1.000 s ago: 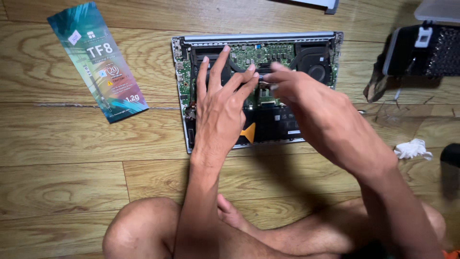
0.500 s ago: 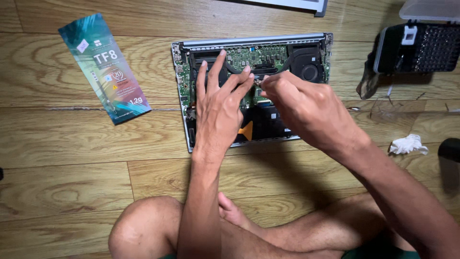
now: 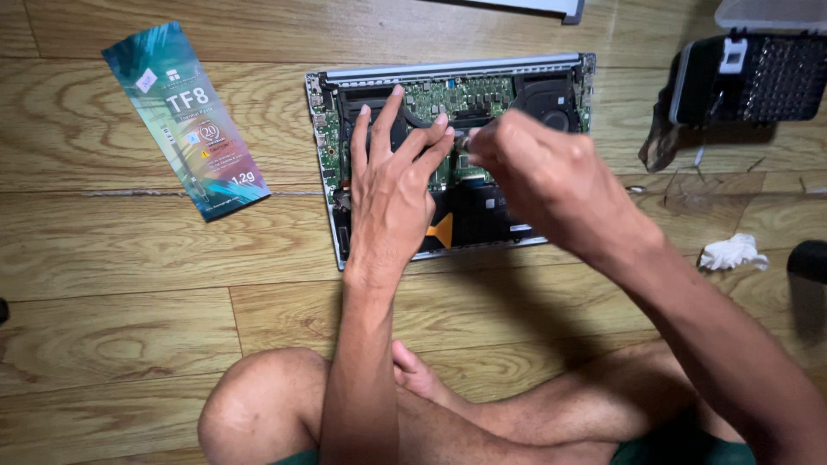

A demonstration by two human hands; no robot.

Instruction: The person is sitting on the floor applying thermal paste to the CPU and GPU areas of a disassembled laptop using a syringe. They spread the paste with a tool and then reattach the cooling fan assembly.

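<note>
Opened laptop (image 3: 551, 77), long axis left–right, fan far right. Left hand (image 3: 392, 185) lies spread flat; right hand (image 3: 534, 168) pinches something small, unidentifiable.

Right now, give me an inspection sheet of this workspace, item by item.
Surface: wooden floor, planks with visible grain.
Job's things: opened laptop, bottom cover off, green board and fan exposed.
Clutter: long colourful packet left of laptop; crumpled white tissue and black bit case on the right.
Grippers: left hand flat on the laptop, fingers spread; right hand pinching something small over the board, too hidden to name.
Cables: nothing seen.
Surroundings: person's crossed legs in front.
</note>
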